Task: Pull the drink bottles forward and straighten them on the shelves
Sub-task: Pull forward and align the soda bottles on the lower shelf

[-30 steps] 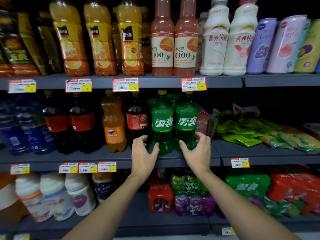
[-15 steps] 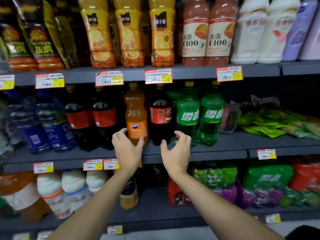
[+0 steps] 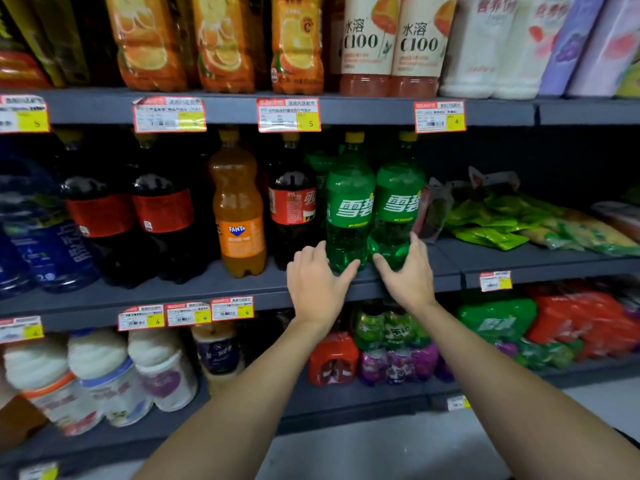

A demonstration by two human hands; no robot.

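Two green bottles, bases gripped between thumb and fingers of left hand and right hand.

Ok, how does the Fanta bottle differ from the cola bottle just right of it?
The Fanta bottle is orange, logo facing front; the cola bottle is dark, its red label turned sideways. The Fanta bottle looks nearer the edge of the middle shelf, the cola bottle further back. Both stand upright.
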